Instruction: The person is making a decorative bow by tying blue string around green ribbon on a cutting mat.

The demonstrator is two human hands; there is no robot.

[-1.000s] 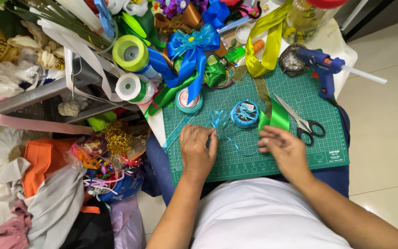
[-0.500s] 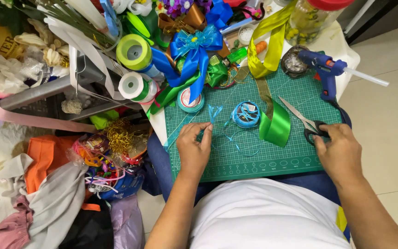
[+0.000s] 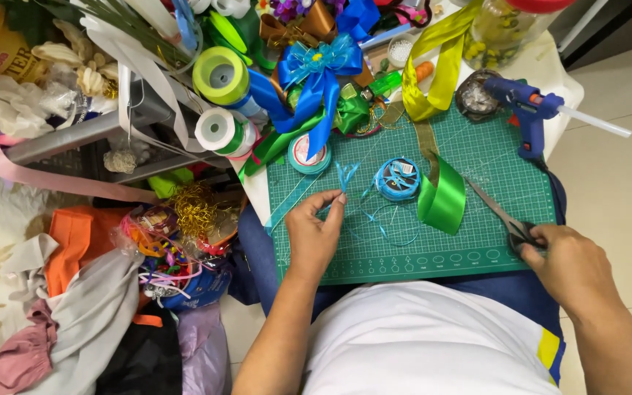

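Observation:
My left hand [image 3: 314, 232] pinches a thin blue ribbon strand [image 3: 345, 178] on the green cutting mat [image 3: 404, 256]; loose loops of the strand curl beside it. My right hand [image 3: 566, 265] closes on the handles of the scissors [image 3: 499, 214] at the mat's right edge, blades pointing up-left. Between the hands lie a small blue ribbon spool [image 3: 398, 179] and a curled green satin ribbon [image 3: 444, 197].
A blue glue gun [image 3: 528, 113] lies at the mat's far right corner. A large blue bow [image 3: 320, 77], a yellow-green ribbon [image 3: 437, 69], a teal tape roll [image 3: 309, 153] and green ribbon rolls [image 3: 221, 77] crowd the far side. Fabric and tinsel are heaped on the left [image 3: 96, 292].
My right hand has moved from the mat's middle to the right edge and taken hold of the scissors. My left hand stays on the blue strand.

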